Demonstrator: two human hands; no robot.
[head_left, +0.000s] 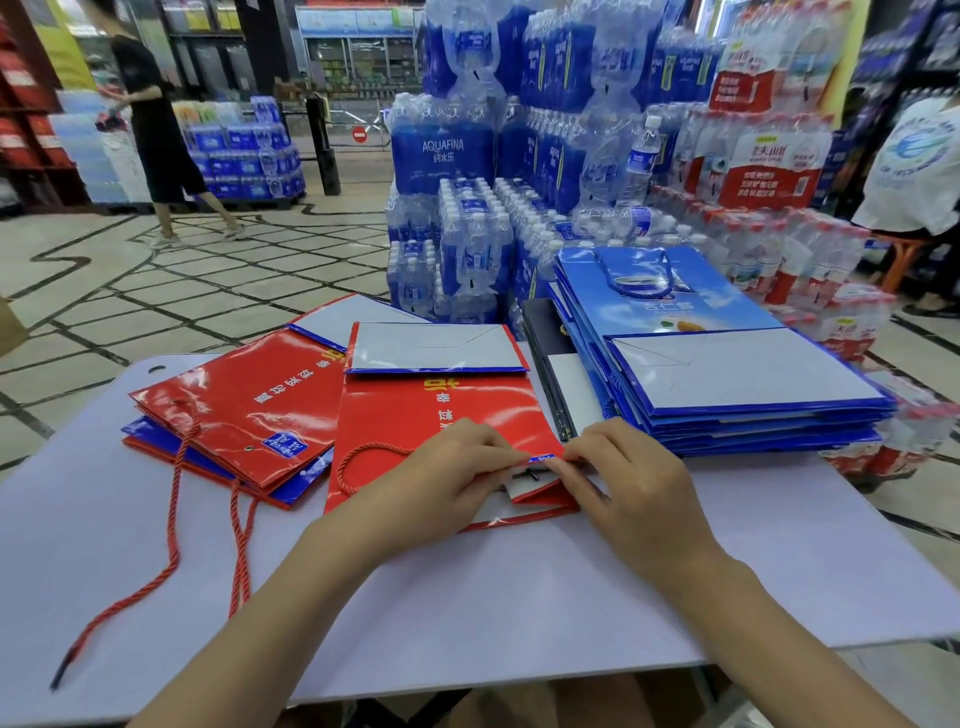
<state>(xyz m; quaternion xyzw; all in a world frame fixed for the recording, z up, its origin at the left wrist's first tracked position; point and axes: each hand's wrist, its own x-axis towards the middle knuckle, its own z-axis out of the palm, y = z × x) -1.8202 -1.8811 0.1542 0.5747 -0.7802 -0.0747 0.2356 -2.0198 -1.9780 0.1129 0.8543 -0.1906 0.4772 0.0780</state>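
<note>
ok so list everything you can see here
red bag: one, red, flat mid-table
left stack: several bags, red and blue, table left
blue stack: many bags, blue, table right
cords: a few, red, trailing from left stack
table: one, pale lilac, under it all
water packs: many, blue and red labels, behind table
people: two, black clothes far left, white shirt far right
left hand: one, pinches red bag's near edge
right hand: one, pinches same edge

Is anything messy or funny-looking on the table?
Yes. The left pile of red bags lies crooked and fanned out, and a red cord trails loose from it across the table, nearly to the edge.
</note>
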